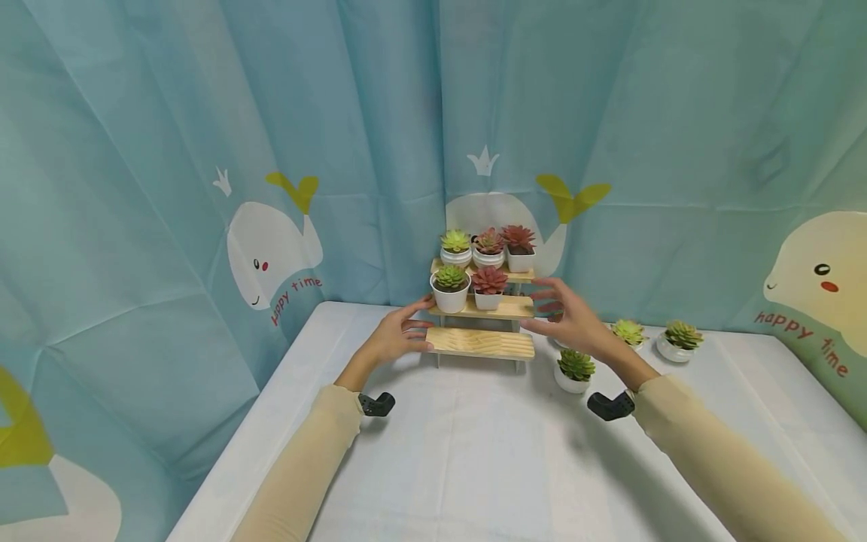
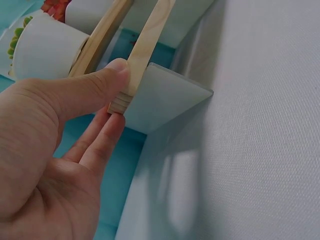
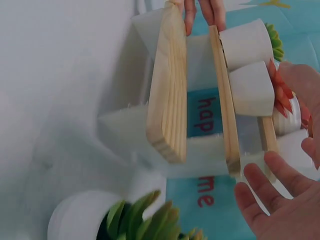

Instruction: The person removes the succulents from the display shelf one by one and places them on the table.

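Observation:
A three-tier wooden plant stand (image 1: 482, 343) with pale side panels stands at the back of the table. My left hand (image 1: 394, 336) is at its left end; in the left wrist view the thumb (image 2: 102, 82) and fingertips pinch the end of the lowest plank (image 2: 150, 45). At the right end, my right hand (image 1: 572, 320) is held with fingers spread, holding nothing. On the middle tier sit a green succulent in a round white pot (image 1: 450, 298) and a red succulent in a square pot (image 1: 488, 299). The top tier bears a green succulent (image 1: 456, 242) and two reddish ones (image 1: 519, 239).
Right of the stand, a potted green succulent (image 1: 573, 376) is near my right wrist. Farther right are two more (image 1: 679, 342), one partly behind my forearm, and another pot is mostly hidden by my hand. A blue whale-print curtain (image 1: 379, 150) hangs behind the white table (image 1: 488, 452).

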`<action>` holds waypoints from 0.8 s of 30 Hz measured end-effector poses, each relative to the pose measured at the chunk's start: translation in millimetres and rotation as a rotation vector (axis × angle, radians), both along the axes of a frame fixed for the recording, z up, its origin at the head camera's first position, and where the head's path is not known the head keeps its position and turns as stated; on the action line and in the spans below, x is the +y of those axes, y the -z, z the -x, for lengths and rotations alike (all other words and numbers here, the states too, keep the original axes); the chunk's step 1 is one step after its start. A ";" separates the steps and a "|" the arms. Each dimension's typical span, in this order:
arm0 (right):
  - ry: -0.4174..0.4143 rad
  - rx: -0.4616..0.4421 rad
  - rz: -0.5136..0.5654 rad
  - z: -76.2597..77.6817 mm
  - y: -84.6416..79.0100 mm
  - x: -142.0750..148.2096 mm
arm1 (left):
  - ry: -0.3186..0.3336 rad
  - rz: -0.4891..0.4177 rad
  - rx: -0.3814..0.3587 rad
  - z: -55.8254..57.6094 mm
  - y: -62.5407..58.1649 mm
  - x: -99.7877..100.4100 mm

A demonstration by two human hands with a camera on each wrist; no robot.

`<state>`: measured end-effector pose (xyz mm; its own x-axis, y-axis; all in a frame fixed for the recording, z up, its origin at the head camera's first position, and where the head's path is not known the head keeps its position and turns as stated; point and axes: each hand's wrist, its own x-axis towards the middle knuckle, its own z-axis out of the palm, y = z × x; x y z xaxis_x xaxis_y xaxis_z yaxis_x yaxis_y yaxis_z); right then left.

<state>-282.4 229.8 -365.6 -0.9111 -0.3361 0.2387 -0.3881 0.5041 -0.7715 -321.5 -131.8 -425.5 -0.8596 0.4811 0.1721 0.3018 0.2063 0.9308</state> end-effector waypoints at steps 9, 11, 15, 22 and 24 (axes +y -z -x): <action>0.033 0.021 0.035 13.0 4.4 -22.8 | 0.002 -0.014 0.000 -1.3 -0.6 -0.8; 0.050 0.011 0.040 15.2 4.7 -26.8 | -0.003 -0.015 -0.003 -0.9 -0.1 -0.8; 0.086 -0.020 0.043 17.3 3.8 -32.9 | -0.010 -0.009 -0.007 0.0 1.0 -0.3; 0.119 -0.031 0.046 25.5 5.4 -41.6 | -0.010 0.013 0.024 2.2 2.2 -0.7; 0.119 -0.018 0.048 27.8 6.4 -44.3 | -0.007 0.014 0.024 2.5 2.7 -0.6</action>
